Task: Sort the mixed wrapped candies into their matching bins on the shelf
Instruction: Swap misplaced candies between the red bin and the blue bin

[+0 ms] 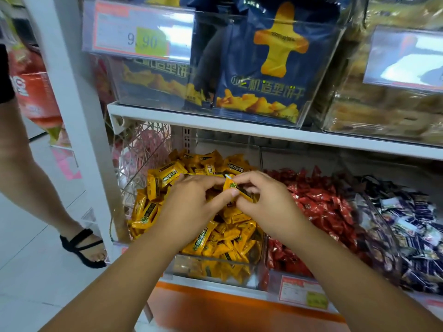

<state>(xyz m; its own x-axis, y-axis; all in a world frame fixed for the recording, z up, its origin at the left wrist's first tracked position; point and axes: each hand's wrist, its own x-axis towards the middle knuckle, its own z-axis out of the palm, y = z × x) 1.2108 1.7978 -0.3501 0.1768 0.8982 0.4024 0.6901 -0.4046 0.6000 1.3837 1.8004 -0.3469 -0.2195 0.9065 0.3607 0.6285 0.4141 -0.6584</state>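
Store shelf (239,121) bins look mostly sorted, the yellow bin (211,268) with the red bin (284,259) at its 3 o'clock and the blue bin (383,238) past that, while left hand (189,204) and right hand (271,207) pinch one yellow candy (236,188) above the yellow bin, not dropped yet.

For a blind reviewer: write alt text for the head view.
The left hand and right hand pinch one yellow candy above the yellow candy bin. The red candy bin and blue candy bin sit to its right.

bright even store light, glare on the price tags (143,29) (edges blurred, wide-angle bowed)
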